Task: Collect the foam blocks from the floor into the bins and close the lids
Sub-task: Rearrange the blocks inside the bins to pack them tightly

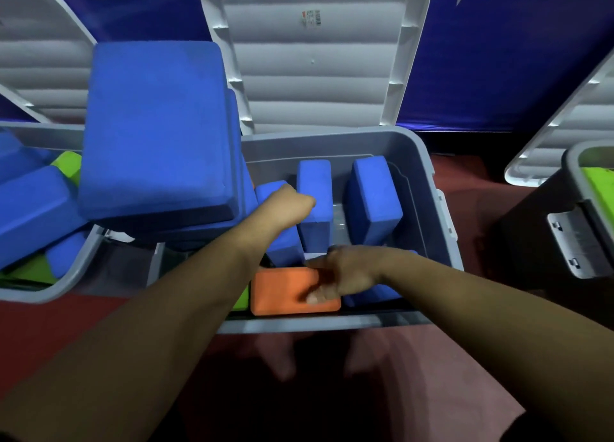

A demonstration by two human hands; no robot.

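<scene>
The person is leaning over the middle bin (315, 325), whose lid (315, 76) is standing open and leaning back against the far wall, and is reaching both arms into it to pack blocks tightly.

The right hand (342, 275) is coming in from the right with the wrist bent. Its fingers are curling over the right end of an orange block (285, 293), which is lying flat along the near wall. It is sitting between a green block (242, 299) on the left and a low blue block (372, 295) on the right. The hand is probably seating it in that gap so the row stays level under the lid.

The left arm is stretching from the near left across the bin's left edge. The left hand (292, 202) is balled against an upright blue block (314, 209), with a leaning blue block (282, 242) just beneath it. Its fingers are hidden, so I cannot tell whether it is gripping or only steadying the block. Another upright blue block (372, 202) is standing to the right.

The hands are working apart, one far and one near. A large blue block (156, 126) is looming over the gap between this bin and the left bin (50, 295). What is supporting it is unclear.

No loose blocks are showing on the floor (398, 375). The lids are not yet closed.
</scene>
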